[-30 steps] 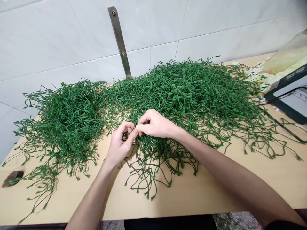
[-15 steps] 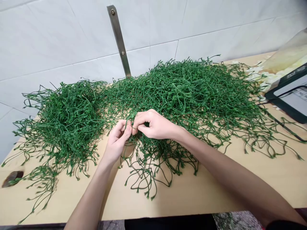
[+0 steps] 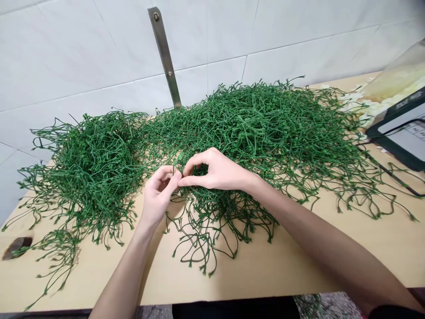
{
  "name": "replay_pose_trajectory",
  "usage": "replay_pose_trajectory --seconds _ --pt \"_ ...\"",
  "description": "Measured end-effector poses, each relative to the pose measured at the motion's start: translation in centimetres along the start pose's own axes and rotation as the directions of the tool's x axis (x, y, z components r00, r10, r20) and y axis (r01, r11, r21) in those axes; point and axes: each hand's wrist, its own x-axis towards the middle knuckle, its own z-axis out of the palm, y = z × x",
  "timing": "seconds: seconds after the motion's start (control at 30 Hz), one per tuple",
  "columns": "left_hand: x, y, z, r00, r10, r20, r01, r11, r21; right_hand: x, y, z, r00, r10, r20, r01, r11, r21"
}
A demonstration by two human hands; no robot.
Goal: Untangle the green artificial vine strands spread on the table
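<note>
My left hand (image 3: 156, 195) is closed in a pinch on a thin green artificial flower stem (image 3: 174, 166), whose tip rises above the fingers. My right hand (image 3: 217, 170) meets it from the right, thumb and forefinger closed together close against the left thumb. What lies between the right fingertips is too small to make out. Both hands are over the front of a large tangled heap of green stems (image 3: 259, 119). Looser stems (image 3: 206, 248) spread below the hands on the tabletop.
A second pile of green stems (image 3: 96, 164) lies to the left on the wooden table (image 3: 252, 274). The table has a round hole (image 3: 17, 248) at left. White petals (image 3: 368, 108) and a dark-framed box (image 3: 405, 128) with a cable are at right. A metal bracket (image 3: 165, 53) stands against the tiled wall.
The left hand has shifted slightly left. The right hand's forefinger has arched up and its thumb straightened, leaving a wider loop between them. The stem's tip now shows above the left fingers.
</note>
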Motion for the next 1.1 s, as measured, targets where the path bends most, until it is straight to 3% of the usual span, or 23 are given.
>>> replay_pose_trajectory --seconds 0.17,0.33,0.6,0.87,1.1 --pt "0.2 0.1 0.0 0.991 0.061 -0.121 -0.048 0.993 0.107 0.2 0.4 0.1 0.999 0.027 -0.046 -0.029 0.999 -0.031" --pt "0.4 -0.2 -0.1 0.969 0.199 -0.148 -0.174 0.970 0.168 0.3 0.7 0.3 0.997 -0.030 -0.070 0.025 0.997 -0.074" --pt "0.2 -0.2 0.0 0.966 0.055 -0.253 -0.026 0.993 0.116 0.2 0.6 0.4 0.998 -0.009 -0.063 0.006 0.999 -0.037" --pt "0.3 0.3 0.3 0.981 0.056 -0.184 -0.036 0.993 0.111 0.1 0.0 0.6 0.998 0.008 -0.064 -0.011 0.999 -0.052" --pt "-0.2 0.7 0.6 0.986 0.159 -0.046 -0.137 0.940 0.312 0.0 -0.2 0.8 0.998 0.027 -0.059 -0.035 0.990 -0.139"
